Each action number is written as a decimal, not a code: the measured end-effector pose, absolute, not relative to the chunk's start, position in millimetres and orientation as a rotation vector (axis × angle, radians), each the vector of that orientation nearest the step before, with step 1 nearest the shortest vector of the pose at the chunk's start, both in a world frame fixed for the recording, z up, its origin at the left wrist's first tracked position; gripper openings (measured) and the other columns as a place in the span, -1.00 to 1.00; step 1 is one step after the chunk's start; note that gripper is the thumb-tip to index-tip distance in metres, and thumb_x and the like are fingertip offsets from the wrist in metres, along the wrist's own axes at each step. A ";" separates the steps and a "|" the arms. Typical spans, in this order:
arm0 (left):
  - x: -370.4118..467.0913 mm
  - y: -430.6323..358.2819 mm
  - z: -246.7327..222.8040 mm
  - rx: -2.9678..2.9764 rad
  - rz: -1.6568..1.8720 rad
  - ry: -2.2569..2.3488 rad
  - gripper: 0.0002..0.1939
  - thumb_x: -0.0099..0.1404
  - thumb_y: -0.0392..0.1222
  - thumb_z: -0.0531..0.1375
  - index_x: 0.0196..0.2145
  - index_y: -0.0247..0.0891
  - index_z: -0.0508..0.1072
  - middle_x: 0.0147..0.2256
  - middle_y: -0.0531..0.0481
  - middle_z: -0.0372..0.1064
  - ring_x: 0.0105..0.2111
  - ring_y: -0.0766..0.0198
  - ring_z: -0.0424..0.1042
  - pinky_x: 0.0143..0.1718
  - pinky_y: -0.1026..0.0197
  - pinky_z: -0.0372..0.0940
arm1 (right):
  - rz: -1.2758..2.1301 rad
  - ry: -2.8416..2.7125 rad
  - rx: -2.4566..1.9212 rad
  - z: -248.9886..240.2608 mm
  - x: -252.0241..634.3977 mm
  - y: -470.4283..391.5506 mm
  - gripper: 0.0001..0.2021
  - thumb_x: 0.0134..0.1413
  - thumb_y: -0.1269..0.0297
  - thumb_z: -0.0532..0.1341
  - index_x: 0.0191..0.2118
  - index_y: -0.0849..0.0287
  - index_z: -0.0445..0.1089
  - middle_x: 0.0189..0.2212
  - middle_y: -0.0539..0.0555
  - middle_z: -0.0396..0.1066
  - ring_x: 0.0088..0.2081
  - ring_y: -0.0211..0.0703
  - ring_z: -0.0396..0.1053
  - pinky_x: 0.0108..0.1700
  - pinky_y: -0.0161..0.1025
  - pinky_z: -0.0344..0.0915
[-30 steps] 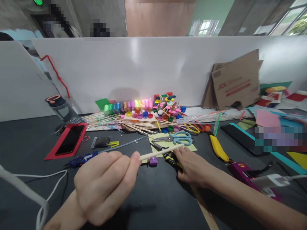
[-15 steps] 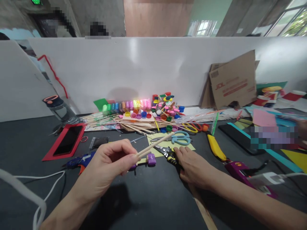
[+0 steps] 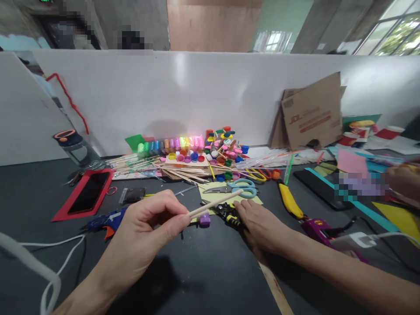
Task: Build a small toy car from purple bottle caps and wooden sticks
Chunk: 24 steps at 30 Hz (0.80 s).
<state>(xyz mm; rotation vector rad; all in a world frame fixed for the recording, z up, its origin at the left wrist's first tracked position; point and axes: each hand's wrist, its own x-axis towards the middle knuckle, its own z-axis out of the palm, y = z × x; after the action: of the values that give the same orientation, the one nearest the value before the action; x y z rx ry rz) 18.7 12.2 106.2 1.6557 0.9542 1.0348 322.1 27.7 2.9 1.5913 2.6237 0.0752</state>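
Observation:
Between thumb and fingers, my left hand (image 3: pixel 154 232) pinches a pale wooden stick (image 3: pixel 216 203), which slants up to the right. My right hand (image 3: pixel 259 223) rests on the dark table at the black-and-yellow pliers (image 3: pixel 229 214), its fingers curled over their handles. The pliers' jaws point up and left, onto a yellow paper sheet (image 3: pixel 256 200). Blue-handled scissors (image 3: pixel 243 187) lie on that sheet, just beyond the stick's tip. Below the stick sits a small purple piece (image 3: pixel 204 219), partly hidden by my left hand.
A blue glue gun (image 3: pixel 105 222), a phone (image 3: pixel 89 192) on red paper and a bottle (image 3: pixel 78 151) are at left. Sticks (image 3: pixel 187 174) and paint pots (image 3: pixel 194 157) line the back. A yellow cutter (image 3: pixel 290 201) and purple power strip (image 3: pixel 316 232) lie right; another person's hand (image 3: pixel 403 181) is far right.
The pliers have turned slightly, and my right hand stays at their handles. The stick's tip sits a little lower and farther right. The view has shifted slightly.

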 end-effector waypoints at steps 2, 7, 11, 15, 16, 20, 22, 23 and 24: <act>17.4 13.5 105.7 1.641 1.032 0.941 -0.83 0.30 -0.23 0.27 -0.47 -0.20 0.52 -0.47 0.10 0.28 -0.43 0.39 0.22 -0.41 0.34 0.14 | 0.050 2.673 1.607 5.9 327.2 25.4 -0.47 -0.05 0.44 0.23 0.11 0.44 0.29 -0.06 0.42 0.43 -0.01 0.23 0.39 0.04 0.08 0.37; 19.1 20.1 97.3 1.341 0.907 0.783 -0.79 0.25 -0.18 0.33 -0.51 -0.25 0.49 -0.52 0.12 0.22 -0.53 0.44 0.14 -0.52 0.35 0.05 | -0.050 2.908 1.644 23.6 330.3 9.3 -0.30 0.00 0.37 0.19 0.29 0.33 0.02 0.19 0.42 0.25 0.24 0.22 0.22 0.21 0.10 0.26; 27.9 22.6 87.7 0.994 0.765 0.643 -0.70 0.14 -0.08 0.41 -0.54 -0.31 0.44 -0.55 0.13 0.21 -0.62 0.51 0.03 -0.62 0.37 -0.13 | -0.226 3.147 1.623 41.3 319.8 -0.3 -0.31 -0.06 0.43 0.18 0.25 0.21 0.05 0.14 0.36 0.28 0.19 0.19 0.27 0.16 0.08 0.30; 34.0 23.2 81.1 0.799 0.698 0.558 -0.70 0.10 -0.11 0.44 -0.51 -0.33 0.43 -0.52 0.10 0.29 -0.67 0.58 0.04 -0.65 0.43 -0.13 | -0.343 3.255 1.527 53.1 309.2 -2.5 -0.38 -0.06 0.45 0.17 0.19 0.18 0.11 0.05 0.29 0.36 0.10 0.13 0.35 0.12 0.03 0.32; 34.6 23.3 79.9 0.760 0.685 0.544 -0.70 0.10 -0.13 0.44 -0.50 -0.33 0.42 -0.53 0.11 0.28 -0.67 0.58 0.04 -0.66 0.44 -0.14 | -0.362 3.274 1.517 54.6 307.5 -2.9 -0.39 -0.06 0.46 0.16 0.18 0.18 0.12 0.03 0.28 0.37 0.08 0.12 0.36 0.12 0.01 0.33; 36.1 22.4 74.3 0.661 0.653 0.482 -0.73 0.12 -0.17 0.43 -0.48 -0.33 0.42 -0.55 0.13 0.26 -0.70 0.61 0.01 -0.71 0.49 -0.16 | -0.420 3.313 1.499 55.2 304.4 -4.9 -0.42 -0.06 0.49 0.16 0.16 0.18 0.14 -0.01 0.25 0.40 0.02 0.06 0.39 0.07 -0.07 0.35; 37.7 21.1 71.4 0.636 0.645 0.454 -0.73 0.10 -0.17 0.44 -0.46 -0.32 0.43 -0.55 0.13 0.27 -0.71 0.61 -0.02 -0.73 0.50 -0.16 | -0.411 3.335 1.484 53.1 304.8 -5.8 -0.43 -0.05 0.48 0.15 0.16 0.19 0.14 -0.01 0.26 0.40 0.02 0.05 0.40 0.06 -0.07 0.36; 38.7 20.3 70.2 0.628 0.640 0.444 -0.72 0.09 -0.17 0.45 -0.45 -0.32 0.43 -0.55 0.13 0.26 -0.71 0.61 -0.03 -0.74 0.50 -0.16 | -0.401 3.344 1.478 51.9 305.4 -6.1 -0.44 -0.04 0.48 0.14 0.16 0.20 0.14 -0.01 0.27 0.40 0.02 0.06 0.39 0.05 -0.07 0.37; 39.7 19.5 69.1 0.622 0.633 0.437 -0.72 0.08 -0.16 0.46 -0.44 -0.31 0.43 -0.56 0.14 0.25 -0.72 0.61 -0.04 -0.74 0.51 -0.16 | -0.400 3.348 1.471 50.7 306.1 -6.3 -0.44 -0.03 0.47 0.14 0.16 0.20 0.14 -0.01 0.28 0.40 0.02 0.06 0.39 0.05 -0.06 0.37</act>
<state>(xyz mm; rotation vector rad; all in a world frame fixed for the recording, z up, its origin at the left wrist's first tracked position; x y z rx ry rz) 39.7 19.5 69.1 0.6219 0.4366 0.6327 306.1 -6.3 50.7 1.4708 3.3482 -0.3996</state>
